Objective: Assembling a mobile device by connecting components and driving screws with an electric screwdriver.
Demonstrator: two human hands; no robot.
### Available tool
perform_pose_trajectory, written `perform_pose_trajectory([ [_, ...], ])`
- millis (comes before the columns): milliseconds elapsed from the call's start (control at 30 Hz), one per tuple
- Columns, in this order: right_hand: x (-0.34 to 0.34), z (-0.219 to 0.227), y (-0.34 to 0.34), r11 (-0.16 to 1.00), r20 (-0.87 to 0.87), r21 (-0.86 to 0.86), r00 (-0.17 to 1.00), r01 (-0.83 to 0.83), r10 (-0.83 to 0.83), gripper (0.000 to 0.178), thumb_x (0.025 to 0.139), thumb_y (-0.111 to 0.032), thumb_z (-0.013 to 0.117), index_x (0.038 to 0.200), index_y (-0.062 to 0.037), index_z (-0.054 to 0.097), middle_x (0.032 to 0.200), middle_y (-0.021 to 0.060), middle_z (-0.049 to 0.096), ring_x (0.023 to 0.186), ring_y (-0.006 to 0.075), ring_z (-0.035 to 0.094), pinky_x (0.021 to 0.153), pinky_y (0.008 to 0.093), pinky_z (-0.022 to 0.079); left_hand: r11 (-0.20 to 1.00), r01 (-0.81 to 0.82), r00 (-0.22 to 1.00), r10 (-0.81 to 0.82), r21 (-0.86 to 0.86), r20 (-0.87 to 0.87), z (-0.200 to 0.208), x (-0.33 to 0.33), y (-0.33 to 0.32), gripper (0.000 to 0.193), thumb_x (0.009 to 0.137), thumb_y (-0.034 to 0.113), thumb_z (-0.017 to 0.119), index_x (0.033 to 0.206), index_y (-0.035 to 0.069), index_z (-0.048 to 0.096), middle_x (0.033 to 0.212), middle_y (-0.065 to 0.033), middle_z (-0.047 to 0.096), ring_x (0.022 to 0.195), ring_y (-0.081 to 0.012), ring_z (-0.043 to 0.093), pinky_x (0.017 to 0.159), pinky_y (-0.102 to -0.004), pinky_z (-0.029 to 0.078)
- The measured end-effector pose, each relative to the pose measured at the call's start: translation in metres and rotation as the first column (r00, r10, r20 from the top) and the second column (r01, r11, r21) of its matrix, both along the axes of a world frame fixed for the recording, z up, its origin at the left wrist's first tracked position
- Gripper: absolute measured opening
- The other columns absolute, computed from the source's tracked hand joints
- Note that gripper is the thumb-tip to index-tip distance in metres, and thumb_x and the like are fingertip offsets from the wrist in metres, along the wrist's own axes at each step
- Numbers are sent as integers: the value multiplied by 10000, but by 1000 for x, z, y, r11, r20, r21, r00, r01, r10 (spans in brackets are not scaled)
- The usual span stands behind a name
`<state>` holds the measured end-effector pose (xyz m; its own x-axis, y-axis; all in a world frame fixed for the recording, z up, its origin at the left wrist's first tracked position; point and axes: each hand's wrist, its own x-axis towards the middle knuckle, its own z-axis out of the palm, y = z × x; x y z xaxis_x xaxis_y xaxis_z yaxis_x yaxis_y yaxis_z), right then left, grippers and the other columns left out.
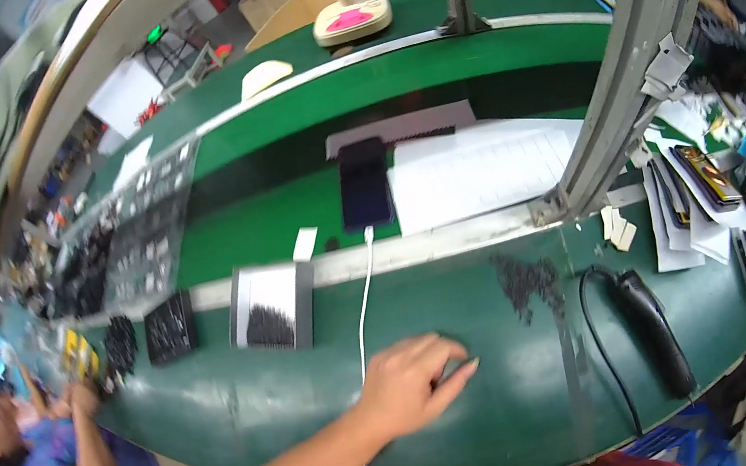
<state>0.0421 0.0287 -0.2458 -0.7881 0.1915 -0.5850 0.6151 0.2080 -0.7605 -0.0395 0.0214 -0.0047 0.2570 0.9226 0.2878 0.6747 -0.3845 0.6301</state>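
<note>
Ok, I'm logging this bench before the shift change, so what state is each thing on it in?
left hand: flat on the green bench, fingers spread, holding nothing
phone: face up, screen dark, white cable plugged in
black handheld tool: lying on its side, untouched, cord attached
small black parts: loose in a scattered pile
pink desk fan: upright; running or not, cannot tell
right hand: not in view

Open green bench (255, 413) lies left of the left hand (407, 385), out to a grey tray (271, 308). A white cable (363, 310) runs just beside it; right, small black parts (528, 280) and a black tool (657, 330) block
</note>
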Motion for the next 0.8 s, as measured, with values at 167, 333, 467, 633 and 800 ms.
perform_pose_trajectory([
  [167,-14,-30,-22,987,-143,-80,979,137,-147,321,878,-216,655,1121,-22,735,1029,188,753,917,310,715,817,463,556,999,-32,997,33,18,-68,8,6,1,167,770,102,855,831,94,699,594,-13,502,515,-191,519,492,-326,401],
  [333,-22,-29,-30,968,-269,-38,930,250,-251,311,870,-204,656,1107,-20,739,1022,198,751,910,321,715,807,470,557,1000,-14,998,13,-17,-58,2,8,4,167,775,90,849,854,85,702,601,-23,506,520,-185,504,497,-317,387],
  [467,-14,-27,-65,947,-351,9,888,320,-297,303,864,-195,658,1095,-18,742,1017,206,749,904,331,715,799,475,557,995,-96,979,99,23,-179,0,14,4,188,798,114,840,807,81,655,621,-52,503,538,-232,511,504,-354,403],
  [633,8,-16,-100,924,-443,85,845,373,-300,293,855,-183,659,1080,-16,747,1010,216,747,896,342,715,789,481,558,983,-53,925,115,176,-362,-3,22,-1,264,873,136,761,740,80,539,641,-77,498,550,-263,511,512,-397,406],
  [800,33,-7,-128,913,-503,161,827,374,-251,284,847,-171,661,1065,-14,751,1003,226,745,889,354,715,779,487,559,984,-17,916,86,177,-391,-5,22,-1,248,883,133,734,757,70,531,650,-84,484,564,-279,506,528,-408,403],
])
